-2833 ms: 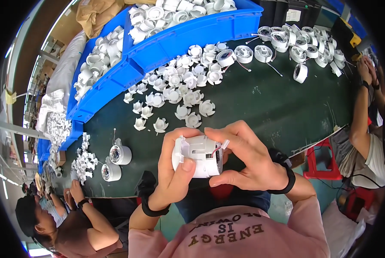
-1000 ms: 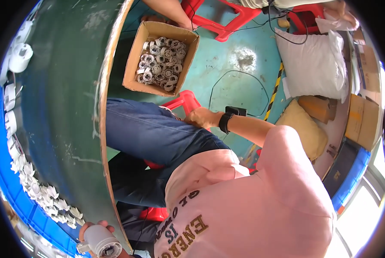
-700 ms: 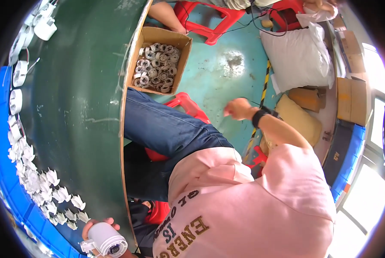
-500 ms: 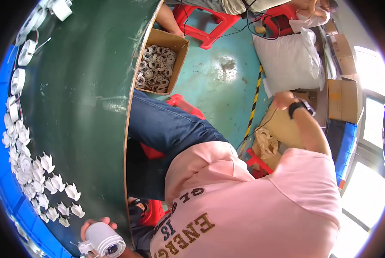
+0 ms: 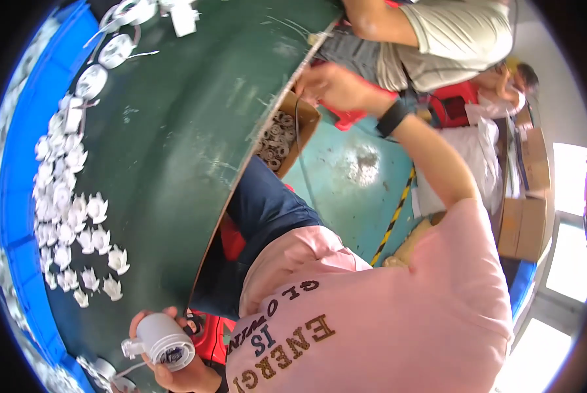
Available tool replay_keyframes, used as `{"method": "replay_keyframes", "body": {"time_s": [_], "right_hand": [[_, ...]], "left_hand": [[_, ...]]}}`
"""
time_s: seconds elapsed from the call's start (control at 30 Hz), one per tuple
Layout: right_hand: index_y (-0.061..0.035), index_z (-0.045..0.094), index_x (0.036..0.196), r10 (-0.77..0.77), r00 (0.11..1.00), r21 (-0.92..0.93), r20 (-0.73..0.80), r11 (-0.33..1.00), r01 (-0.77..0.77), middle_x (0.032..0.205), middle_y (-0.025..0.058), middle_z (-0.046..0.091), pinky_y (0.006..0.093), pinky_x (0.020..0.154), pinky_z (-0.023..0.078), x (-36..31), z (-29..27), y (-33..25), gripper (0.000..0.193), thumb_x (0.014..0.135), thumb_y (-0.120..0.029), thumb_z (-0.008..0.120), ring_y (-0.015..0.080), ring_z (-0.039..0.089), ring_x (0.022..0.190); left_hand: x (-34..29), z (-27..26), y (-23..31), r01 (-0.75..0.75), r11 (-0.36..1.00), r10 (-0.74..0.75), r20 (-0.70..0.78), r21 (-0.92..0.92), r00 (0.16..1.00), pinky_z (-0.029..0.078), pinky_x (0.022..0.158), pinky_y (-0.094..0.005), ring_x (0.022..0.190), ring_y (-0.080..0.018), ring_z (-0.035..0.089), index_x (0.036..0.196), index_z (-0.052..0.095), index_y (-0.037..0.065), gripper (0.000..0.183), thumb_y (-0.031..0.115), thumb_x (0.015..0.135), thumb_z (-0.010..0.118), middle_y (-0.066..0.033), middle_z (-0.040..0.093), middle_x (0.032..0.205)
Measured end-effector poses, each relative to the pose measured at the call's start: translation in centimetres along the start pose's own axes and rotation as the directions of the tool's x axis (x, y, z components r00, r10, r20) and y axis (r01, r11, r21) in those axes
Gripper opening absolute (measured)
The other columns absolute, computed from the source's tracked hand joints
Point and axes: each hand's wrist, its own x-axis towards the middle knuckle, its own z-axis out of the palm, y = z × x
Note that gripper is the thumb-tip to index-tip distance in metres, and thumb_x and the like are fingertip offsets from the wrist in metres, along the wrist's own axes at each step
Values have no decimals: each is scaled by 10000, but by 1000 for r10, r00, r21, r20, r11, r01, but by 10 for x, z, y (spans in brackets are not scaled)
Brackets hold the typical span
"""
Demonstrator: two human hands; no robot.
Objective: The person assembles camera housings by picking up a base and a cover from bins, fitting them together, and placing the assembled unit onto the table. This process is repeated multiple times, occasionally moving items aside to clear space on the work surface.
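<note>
At the near table edge my left hand (image 5: 187, 376) is wrapped round a white cylindrical housing (image 5: 157, 334). The housing lies tilted, its open end facing me with dark parts inside, and a small bracket sticks out of its side. My right hand (image 5: 336, 86), with a dark band on the wrist, is raised by the table edge above a cardboard box (image 5: 306, 124). Its fingers are closed on a thin dark cord (image 5: 297, 124) that hangs down from them; motion blurs the fingertips.
Several white claw-shaped parts (image 5: 98, 208) and round white pieces with wires (image 5: 116, 50) lie along the green table (image 5: 169, 150), beside blue bins (image 5: 18, 209). The cardboard box holds small ring-shaped parts. A co-worker (image 5: 460, 46) sits at the far end; a white sack (image 5: 463, 164) stands behind.
My right hand has swung from beside the white sack over to the table edge, bringing the cord along. My left hand still holds the housing. The whole view has shifted.
</note>
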Motion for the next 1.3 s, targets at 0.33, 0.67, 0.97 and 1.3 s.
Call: {"method": "replay_keyframes", "body": {"time_s": [0.33,0.67,0.97,1.3], "right_hand": [[12,634,1016,-367,905,100,214,930,354,870,115,637,310,709,489,-28,57,-103,194,882,-123,600,205,622,792],[7,617,1027,-568,735,154,372,818,554,810,119,647,314,664,511,-23,79,-196,210,849,-104,616,223,652,729],[-61,593,960,-620,635,82,461,742,665,760,134,631,410,627,463,-10,102,-233,184,865,-218,573,331,607,713],[-89,660,955,-750,506,-766,-426,596,239,1024,154,595,423,911,430,147,10,-153,281,684,-134,719,357,511,1055]], "left_hand": [[1,-42,-5,54,939,-134,-216,-339,967,535,654,-333,893,-316,651,1267,443,-13,498,366,945,473,-145,612,1033],[13,-169,-2,-36,940,224,-534,340,815,447,617,-246,746,-119,601,1009,620,0,308,289,910,579,-27,641,827],[15,-217,-29,249,-227,756,10,942,655,284,991,-488,1358,-349,291,1184,555,29,351,180,868,548,-148,358,1446],[-3,-129,16,-204,19,777,114,979,619,278,1021,-508,1277,-439,345,1279,485,41,493,172,819,604,-217,394,1388]]}}
